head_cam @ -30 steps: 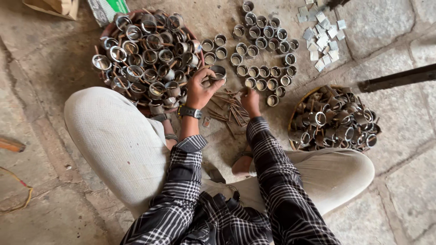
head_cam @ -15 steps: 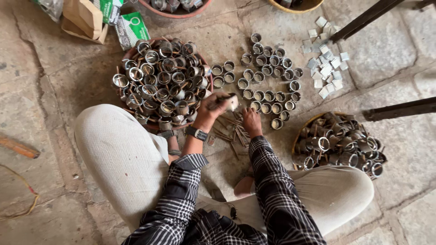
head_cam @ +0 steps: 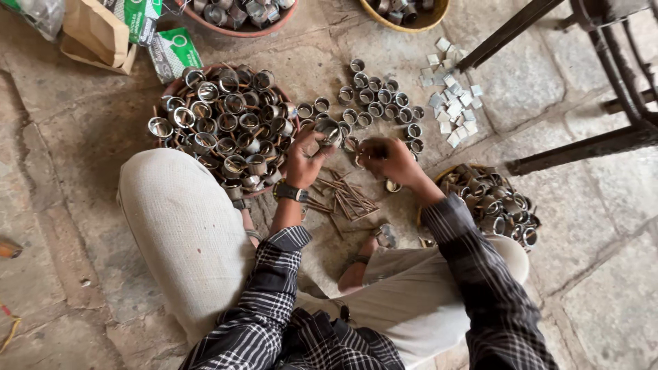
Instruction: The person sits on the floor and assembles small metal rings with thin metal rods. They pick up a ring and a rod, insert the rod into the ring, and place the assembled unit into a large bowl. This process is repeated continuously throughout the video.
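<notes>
The left hand (head_cam: 303, 156) grips one metal cup (head_cam: 327, 129); the right hand (head_cam: 388, 159) is curled, its hold unclear. Four bowls (head_cam: 179, 83) hold cups, roughly twenty rings (head_cam: 375, 103) lie loose on the floor (head_cam: 62, 192)

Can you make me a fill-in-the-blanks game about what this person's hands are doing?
1. The left hand holds a small metal ____.
2. The left wrist wears a ____.
3. Thin brown sticks lie on the ____ floor.
4. The right hand is closed, palm facing ____.

Missing words: cup; watch; stone; down
</notes>
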